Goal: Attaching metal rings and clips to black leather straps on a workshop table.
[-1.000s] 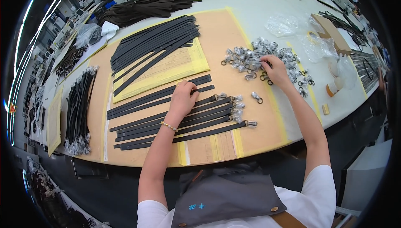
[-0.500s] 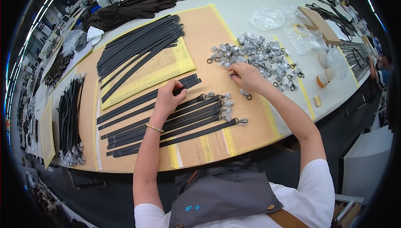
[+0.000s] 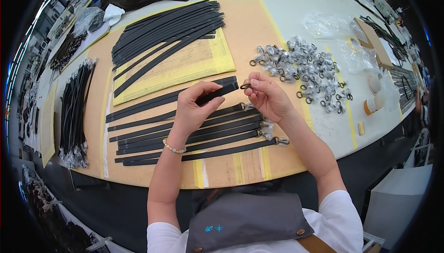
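Observation:
My left hand [image 3: 197, 107] pinches a black strap [image 3: 217, 94] near its end, lifted off the board. Close to that end, my right hand [image 3: 269, 96] grips a dark metal swivel hook [image 3: 246, 86] by its ring side; a small gap seems to lie between ring and strap tip. Below my hands, several black straps [image 3: 217, 135] lie side by side, with plastic-wrapped hooks [image 3: 267, 130] on their right ends. Other straps [image 3: 152, 108] without visible hooks lie just above them. To the right is a loose pile of wrapped hooks [image 3: 314, 68].
A stack of black straps [image 3: 162, 33] rests on a yellow-taped board [image 3: 224, 58]. A bundle of finished-looking straps [image 3: 74, 114] lies at the left. Clear plastic bags [image 3: 323, 24], a cardboard box [image 3: 375, 44] and a tape roll [image 3: 370, 106] are at the right.
My right hand has moved left from the pile, bringing a hook to the strap. My left hand has raised the strap's end toward it. The view has shifted slightly.

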`<move>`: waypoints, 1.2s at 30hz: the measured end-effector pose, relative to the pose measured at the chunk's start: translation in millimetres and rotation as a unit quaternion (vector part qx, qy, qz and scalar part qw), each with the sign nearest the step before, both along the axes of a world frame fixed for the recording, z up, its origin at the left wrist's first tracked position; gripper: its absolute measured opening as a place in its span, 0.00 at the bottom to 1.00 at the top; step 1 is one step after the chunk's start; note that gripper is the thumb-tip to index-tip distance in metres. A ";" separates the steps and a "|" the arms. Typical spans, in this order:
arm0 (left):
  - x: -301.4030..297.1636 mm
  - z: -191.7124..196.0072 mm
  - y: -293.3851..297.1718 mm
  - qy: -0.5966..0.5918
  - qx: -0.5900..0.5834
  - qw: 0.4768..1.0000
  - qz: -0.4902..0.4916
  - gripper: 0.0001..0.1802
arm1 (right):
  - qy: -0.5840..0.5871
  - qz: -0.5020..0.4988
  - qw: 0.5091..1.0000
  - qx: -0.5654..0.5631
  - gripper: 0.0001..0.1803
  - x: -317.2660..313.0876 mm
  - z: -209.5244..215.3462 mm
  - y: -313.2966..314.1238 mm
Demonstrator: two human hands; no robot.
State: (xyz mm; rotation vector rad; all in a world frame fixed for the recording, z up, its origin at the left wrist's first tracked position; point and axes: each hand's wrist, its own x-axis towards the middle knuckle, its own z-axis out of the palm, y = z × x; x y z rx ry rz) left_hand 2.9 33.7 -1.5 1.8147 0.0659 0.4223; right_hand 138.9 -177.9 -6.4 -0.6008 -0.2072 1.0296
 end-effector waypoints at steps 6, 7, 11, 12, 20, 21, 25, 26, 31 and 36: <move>-2.9 7.7 -7.1 0.004 0.072 0.997 -0.030 0.15 | -0.003 0.008 0.997 -0.078 0.07 -5.7 0.2 -1.0; -3.2 6.7 -7.6 0.006 0.071 0.997 -0.030 0.15 | -0.003 0.000 0.996 -0.088 0.07 -6.3 -0.6 -1.5; -4.3 5.7 -10.9 -0.005 0.060 0.995 -0.074 0.14 | 0.002 0.029 0.993 -0.114 0.07 -1.9 -9.7 -6.7; -4.7 5.9 -11.7 0.000 0.061 0.995 -0.085 0.14 | -0.006 0.058 0.992 -0.109 0.07 0.5 -11.6 -8.3; -9.3 10.3 -16.1 0.030 0.054 0.991 -0.122 0.12 | -0.012 0.150 0.978 -0.144 0.07 4.5 -6.4 -14.5; -9.4 10.6 -16.6 0.040 0.056 0.990 -0.125 0.12 | -0.028 0.152 0.977 -0.150 0.08 5.7 -6.9 -14.8; -10.4 8.6 -17.2 0.047 0.048 0.989 -0.130 0.11 | -0.050 0.150 0.975 -0.153 0.11 0.6 -10.0 -11.6; -10.9 7.6 -16.2 0.073 0.028 0.988 -0.130 0.11 | -0.049 0.151 0.975 -0.153 0.11 0.1 -8.9 -11.0; -10.0 -2.5 -15.9 0.023 -0.097 0.990 -0.102 0.11 | -0.054 0.107 0.990 -0.073 0.19 -5.6 12.3 -10.6; -12.3 1.2 -13.9 0.033 -0.112 0.988 -0.102 0.13 | -0.206 0.103 0.968 -0.097 0.19 2.8 0.5 -17.1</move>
